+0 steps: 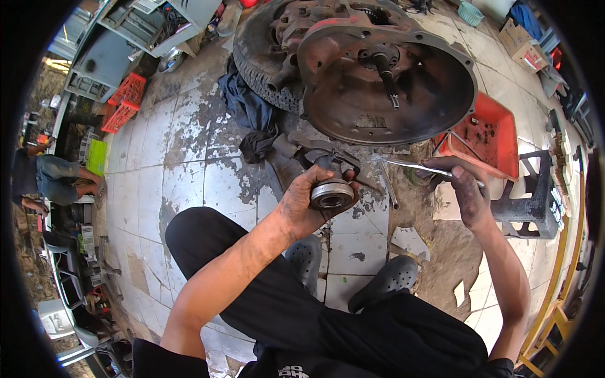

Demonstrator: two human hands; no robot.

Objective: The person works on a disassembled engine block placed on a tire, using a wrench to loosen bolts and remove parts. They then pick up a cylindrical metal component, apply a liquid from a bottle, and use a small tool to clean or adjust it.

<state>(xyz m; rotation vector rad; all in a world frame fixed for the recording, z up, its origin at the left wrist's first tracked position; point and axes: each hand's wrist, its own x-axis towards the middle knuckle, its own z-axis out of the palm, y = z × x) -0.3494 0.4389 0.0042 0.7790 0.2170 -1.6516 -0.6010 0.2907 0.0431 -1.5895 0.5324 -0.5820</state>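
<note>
My left hand is closed around a clutch release bearing, its shiny round ring and dark centre hole turned up toward me. A dark metal fork-shaped lever lies against the bearing's far side; whether the two are joined I cannot tell. Gripped in my right hand is a slim silver metal tool, its tip pointing left toward the lever but apart from it. Just beyond both hands stands a rusty gearbox bell housing, with its splined input shaft sticking out toward me.
A tyre and dark cloth sit left of the housing. To the right are a dirty red tray and a black plastic stool. A red crate stands far left, near another person. Floor tiles are broken.
</note>
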